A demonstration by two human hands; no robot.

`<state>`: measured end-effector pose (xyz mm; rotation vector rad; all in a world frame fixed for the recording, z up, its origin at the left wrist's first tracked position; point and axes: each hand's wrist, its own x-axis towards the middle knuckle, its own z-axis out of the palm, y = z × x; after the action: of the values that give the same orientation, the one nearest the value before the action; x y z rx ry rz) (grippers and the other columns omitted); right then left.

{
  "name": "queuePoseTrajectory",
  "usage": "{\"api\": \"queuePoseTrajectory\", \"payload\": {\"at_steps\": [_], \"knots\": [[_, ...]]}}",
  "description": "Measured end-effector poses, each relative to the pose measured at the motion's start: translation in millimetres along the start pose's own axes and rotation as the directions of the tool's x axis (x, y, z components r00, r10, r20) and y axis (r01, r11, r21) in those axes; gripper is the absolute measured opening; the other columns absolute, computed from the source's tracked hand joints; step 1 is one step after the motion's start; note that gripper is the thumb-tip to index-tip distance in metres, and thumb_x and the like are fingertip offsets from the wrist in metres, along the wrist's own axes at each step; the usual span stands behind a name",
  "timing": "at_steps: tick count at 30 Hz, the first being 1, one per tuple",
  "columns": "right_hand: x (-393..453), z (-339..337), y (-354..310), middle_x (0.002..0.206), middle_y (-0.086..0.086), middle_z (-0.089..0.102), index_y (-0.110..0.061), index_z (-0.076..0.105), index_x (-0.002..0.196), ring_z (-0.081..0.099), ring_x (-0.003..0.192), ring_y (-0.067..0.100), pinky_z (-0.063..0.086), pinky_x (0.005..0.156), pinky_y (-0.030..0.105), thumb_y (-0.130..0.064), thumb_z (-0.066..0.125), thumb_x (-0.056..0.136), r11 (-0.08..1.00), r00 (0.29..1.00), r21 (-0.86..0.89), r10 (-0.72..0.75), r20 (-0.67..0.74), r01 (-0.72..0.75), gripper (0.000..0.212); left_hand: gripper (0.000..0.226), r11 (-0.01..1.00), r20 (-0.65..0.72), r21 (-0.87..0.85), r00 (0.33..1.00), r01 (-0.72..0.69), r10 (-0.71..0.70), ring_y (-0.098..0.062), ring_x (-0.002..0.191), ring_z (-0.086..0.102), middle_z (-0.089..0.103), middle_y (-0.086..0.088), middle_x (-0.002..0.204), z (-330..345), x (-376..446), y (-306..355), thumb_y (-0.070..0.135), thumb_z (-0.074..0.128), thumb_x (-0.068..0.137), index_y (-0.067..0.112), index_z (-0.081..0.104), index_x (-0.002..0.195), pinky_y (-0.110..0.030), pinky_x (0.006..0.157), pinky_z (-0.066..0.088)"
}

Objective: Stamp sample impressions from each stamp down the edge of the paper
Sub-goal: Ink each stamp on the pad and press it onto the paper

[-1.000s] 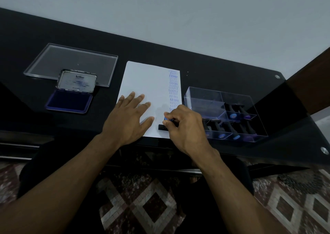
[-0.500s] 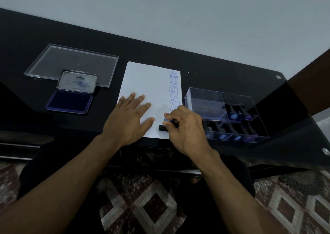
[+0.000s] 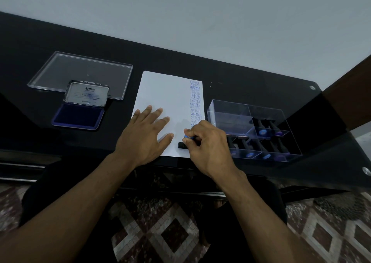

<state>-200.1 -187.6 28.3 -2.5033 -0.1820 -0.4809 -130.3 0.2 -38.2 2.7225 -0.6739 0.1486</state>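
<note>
Black stamp [image 3: 182,145] pinched by right hand [image 3: 208,146] against paper [image 3: 170,94].

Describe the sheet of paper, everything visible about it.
The paper is a plain white sheet lying flat on the black table, between the ink pad and the clear stamp box. A column of blue impressions runs down its right edge: FRAGILE, SAMPLE, AIR MAIL. The left hand presses flat on its lower half. The right hand grips a black stamp set on its lower right corner.
</note>
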Motion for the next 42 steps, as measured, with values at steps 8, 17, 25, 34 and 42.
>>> {"api": "queuePoseTrajectory", "payload": {"at_steps": [8,17,25,34,42], "knots": [[0.8,1.4,1.2,0.083,-0.002,0.065,-0.010,0.075,0.089,0.059,0.071,0.007,0.050,0.070,0.018,-0.009,0.076,0.081,1.000,1.000,0.019,0.004,-0.010,-0.003,0.008,0.068,1.000,-0.006,0.001,1.000,-0.002,0.002,-0.024,0.154,0.016,0.032,-0.002,0.163,1.4,0.0,-0.4,0.065,0.026,0.097,0.026,0.046,0.149,-0.046,0.125,0.010],[4.2,-5.6,4.9,0.079,-0.006,0.068,-0.019,0.073,0.089,0.065,0.066,0.011,0.057,0.062,0.030,-0.013,0.072,0.082,0.925,0.948,0.312,0.275,-0.161,-0.215,0.009,0.069,1.000,-0.001,0.000,1.000,-0.002,0.002,-0.023,0.154,0.014,0.029,-0.001,0.164,1.3,-0.4,-0.6,0.066,0.024,0.097,0.028,0.044,0.150,-0.045,0.126,0.009],[17.4,-24.1,8.5,0.063,0.002,0.066,-0.014,0.069,0.079,0.060,0.052,0.021,0.055,0.049,0.039,-0.008,0.065,0.083,0.629,0.709,0.667,0.673,-0.211,-0.399,0.009,0.069,1.000,0.003,-0.003,1.000,-0.001,0.001,-0.022,0.155,0.013,0.029,0.000,0.164,1.0,-0.6,-0.3,0.066,0.023,0.097,0.028,0.043,0.150,-0.045,0.126,0.009],[14.5,-24.5,7.4,0.068,0.002,0.067,-0.012,0.069,0.080,0.060,0.055,0.018,0.056,0.051,0.036,-0.006,0.064,0.084,0.626,0.712,0.664,0.674,-0.198,-0.409,0.009,0.068,1.000,0.007,-0.018,1.000,0.001,-0.001,-0.021,0.155,0.013,0.029,0.001,0.164,-0.3,-0.8,-0.2,0.066,0.025,0.097,0.029,0.044,0.150,-0.045,0.126,0.008],[15.0,-24.9,9.1,0.070,0.003,0.067,-0.014,0.069,0.080,0.061,0.056,0.017,0.057,0.052,0.037,-0.008,0.064,0.084,0.627,0.719,0.662,0.669,-0.188,-0.410,0.009,0.069,1.000,0.028,-0.009,1.000,0.001,0.000,-0.024,0.154,0.016,0.032,-0.001,0.163,-2.7,2.0,0.5,0.066,0.026,0.094,0.028,0.045,0.149,-0.047,0.125,0.012]]}}
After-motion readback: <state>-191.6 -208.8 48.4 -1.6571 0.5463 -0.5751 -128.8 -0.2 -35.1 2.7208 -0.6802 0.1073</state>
